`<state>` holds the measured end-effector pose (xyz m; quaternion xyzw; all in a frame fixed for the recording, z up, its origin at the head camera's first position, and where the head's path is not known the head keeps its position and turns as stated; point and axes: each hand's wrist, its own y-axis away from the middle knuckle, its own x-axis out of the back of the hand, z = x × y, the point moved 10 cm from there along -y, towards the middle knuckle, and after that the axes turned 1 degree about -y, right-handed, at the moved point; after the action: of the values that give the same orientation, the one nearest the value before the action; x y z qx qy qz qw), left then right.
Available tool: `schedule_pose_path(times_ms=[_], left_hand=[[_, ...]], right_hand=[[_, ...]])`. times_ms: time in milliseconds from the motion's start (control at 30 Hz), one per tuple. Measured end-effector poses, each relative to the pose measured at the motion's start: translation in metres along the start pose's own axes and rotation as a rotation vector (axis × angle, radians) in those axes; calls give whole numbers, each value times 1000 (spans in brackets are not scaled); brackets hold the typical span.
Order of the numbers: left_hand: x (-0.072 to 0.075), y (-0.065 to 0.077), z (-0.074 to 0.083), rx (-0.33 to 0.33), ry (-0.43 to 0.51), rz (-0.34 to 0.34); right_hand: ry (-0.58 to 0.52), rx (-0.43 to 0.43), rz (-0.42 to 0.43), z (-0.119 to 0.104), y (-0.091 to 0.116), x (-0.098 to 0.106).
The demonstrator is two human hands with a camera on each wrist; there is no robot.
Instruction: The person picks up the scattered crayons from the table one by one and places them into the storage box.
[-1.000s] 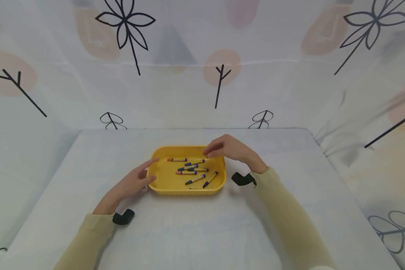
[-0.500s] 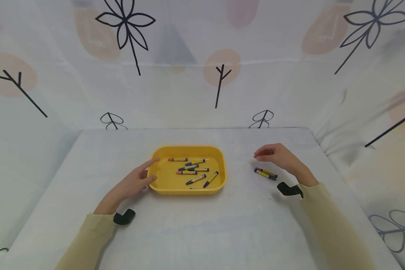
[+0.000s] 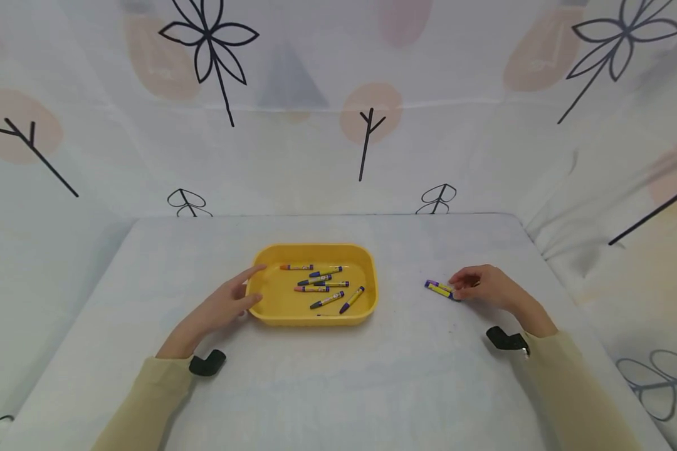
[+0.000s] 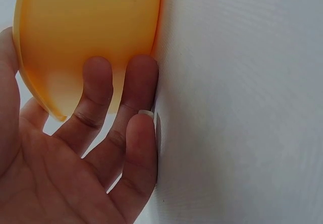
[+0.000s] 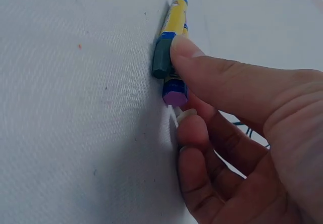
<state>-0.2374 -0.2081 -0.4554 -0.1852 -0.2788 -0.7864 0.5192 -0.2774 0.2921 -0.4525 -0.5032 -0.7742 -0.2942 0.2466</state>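
Observation:
My left hand (image 3: 217,307) holds the left end of the yellow tray (image 3: 367,313); the left wrist view has several fingers (image 4: 141,80) against its outer wall (image 4: 91,22). On the table right of the tray lie two crayons side by side, a dark green one (image 5: 162,57) with a yellow wrapper and a purple one (image 5: 175,95). My right hand (image 3: 488,288) pinches them near their right ends. Its thumb (image 5: 186,52) presses against the green crayon, while the index fingertip is hidden behind the crayons.
Several crayons, among them an orange one (image 3: 296,267) and a pink one (image 3: 311,289), lie scattered inside the tray. The table (image 3: 316,388) has a white cover. A patterned cloth (image 3: 316,156) hangs behind it.
My right hand has moved from over the tray's right end to the right, then down to the two crayons on the table. My left hand has stayed on the tray.

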Motion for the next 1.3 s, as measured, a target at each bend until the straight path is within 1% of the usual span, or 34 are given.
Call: schedule_pose_path(times_ms=[233,400,500,700,1000,1133,1300], left_hand=[[0,0,-2,-4,11,2],[0,0,-1,-3,4,0],[0,0,-1,4,-2,3],[0,1,-1,-1,-9,4],[1,0,-2,-3,-7,12],[0,0,-3,3,-8,11],[0,1,-3,9,-11,7]], right_hand=[[58,-21,-55,-7,-1,-7],[94,-34,-76,-12,-1,-11],[105,-22,-81,-15,0,-13],[91,-39,-60,-17,2,-12],[65,-131,16,-12,7,-5],[30,-131,32,-14,8,-2],[-18,-91,47,-23,9,1]])
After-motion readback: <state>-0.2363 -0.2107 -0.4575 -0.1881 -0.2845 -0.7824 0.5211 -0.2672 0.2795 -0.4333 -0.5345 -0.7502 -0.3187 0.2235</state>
